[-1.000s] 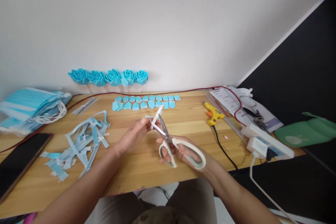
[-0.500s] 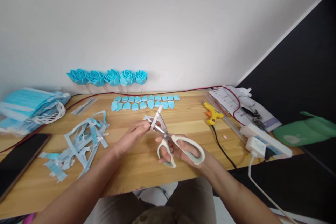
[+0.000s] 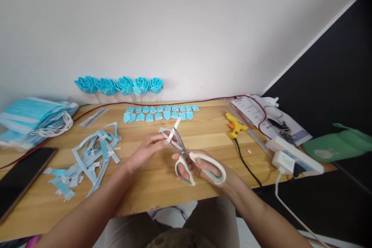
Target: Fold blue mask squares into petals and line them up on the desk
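Observation:
My left hand [image 3: 148, 148] is closed, its fingers pinching a small piece of pale mask fabric [image 3: 165, 129]. A narrow white strip [image 3: 174, 128] at that piece lies across the blades of the scissors [image 3: 183, 154]. Around the off-white handles, my right hand [image 3: 199, 171] is closed, with its thumb and fingers through the loops. The blades are parted and point to the far left, their tips by my left fingertips. Behind them lie two rows of light-blue cut petals [image 3: 158, 116]. How firmly the blades press on the fabric cannot be seen.
Blue fabric flowers [image 3: 124, 86] on stems lean against the wall. Left are stacked masks [image 3: 31, 112], a white cord bundle [image 3: 58, 124], fabric scraps [image 3: 93, 159] and a phone [image 3: 26, 178]. Right are a yellow glue gun [image 3: 236, 124], papers [image 3: 252, 108], a power strip [image 3: 308, 159] and a green pouch [image 3: 334, 147].
My left fingers have shifted slightly and the white strip has tilted a little to the right. The scissors stay almost in place, still parted.

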The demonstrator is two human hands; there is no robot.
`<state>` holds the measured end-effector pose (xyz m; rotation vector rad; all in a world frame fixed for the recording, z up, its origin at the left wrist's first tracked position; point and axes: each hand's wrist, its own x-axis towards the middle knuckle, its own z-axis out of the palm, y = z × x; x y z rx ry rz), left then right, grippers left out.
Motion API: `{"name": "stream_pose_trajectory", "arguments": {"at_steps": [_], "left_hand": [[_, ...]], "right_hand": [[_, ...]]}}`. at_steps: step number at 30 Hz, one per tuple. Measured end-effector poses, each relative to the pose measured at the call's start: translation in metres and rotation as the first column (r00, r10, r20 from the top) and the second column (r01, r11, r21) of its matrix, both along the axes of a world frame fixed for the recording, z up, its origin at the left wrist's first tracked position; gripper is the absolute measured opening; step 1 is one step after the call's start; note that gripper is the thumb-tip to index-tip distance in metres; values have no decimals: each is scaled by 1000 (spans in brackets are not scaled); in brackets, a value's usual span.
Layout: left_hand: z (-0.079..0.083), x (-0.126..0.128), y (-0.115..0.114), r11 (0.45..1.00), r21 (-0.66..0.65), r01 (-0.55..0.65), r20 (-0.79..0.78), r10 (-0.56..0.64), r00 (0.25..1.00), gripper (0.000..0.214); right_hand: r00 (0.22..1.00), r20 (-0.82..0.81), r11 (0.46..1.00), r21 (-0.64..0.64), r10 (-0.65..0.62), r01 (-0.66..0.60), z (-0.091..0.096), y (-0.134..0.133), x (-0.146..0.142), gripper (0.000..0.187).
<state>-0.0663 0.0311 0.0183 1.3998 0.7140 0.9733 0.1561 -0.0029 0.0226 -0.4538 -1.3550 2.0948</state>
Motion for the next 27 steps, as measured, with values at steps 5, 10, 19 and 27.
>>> {"name": "stream_pose_trajectory", "arguments": {"at_steps": [5,10,19,27], "left_hand": [[6,0,-1,998,37,50,-23,-50,999,28],[8,1,-3,997,43,69,6,-69,998,33],[12,1,-3,992,101,80,-11,-79,997,33],[17,4,-6,987,124,100,-50,-95,994,29]], "right_hand": [[999,25,999,25,33,-34,-4,1,4,58],[997,57,999,12,43,-43,-4,0,5,58],[996,66,998,17,65,-66,-3,4,3,61],[996,60,996,62,65,-69,3,7,-2,62]]}}
